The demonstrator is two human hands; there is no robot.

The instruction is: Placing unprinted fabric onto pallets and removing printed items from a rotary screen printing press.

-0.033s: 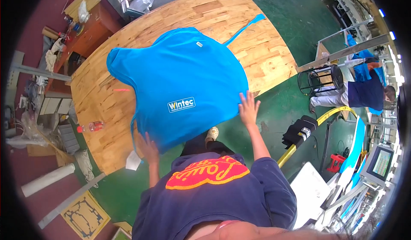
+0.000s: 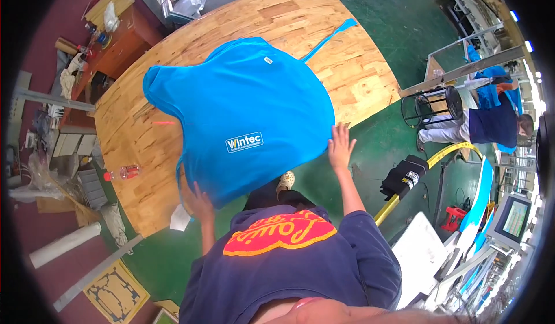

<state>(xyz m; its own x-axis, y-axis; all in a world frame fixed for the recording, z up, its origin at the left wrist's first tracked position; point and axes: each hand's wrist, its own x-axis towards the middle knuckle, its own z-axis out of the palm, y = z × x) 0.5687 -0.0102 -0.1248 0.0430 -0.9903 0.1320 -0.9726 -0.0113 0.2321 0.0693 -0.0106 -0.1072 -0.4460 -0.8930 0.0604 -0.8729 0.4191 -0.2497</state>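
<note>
Left of blue cloth (image 2: 254, 101), on table (image 2: 361, 72): red-capped bottle (image 2: 126, 172).

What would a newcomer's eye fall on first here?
Probably the large bright blue fabric, spread on the wooden table near the picture's centre. Next comes the red patch with yellow lettering on the wearer's dark sweatshirt, low in the middle. Then the black bundle on the curved yellow rail, at right.
</note>
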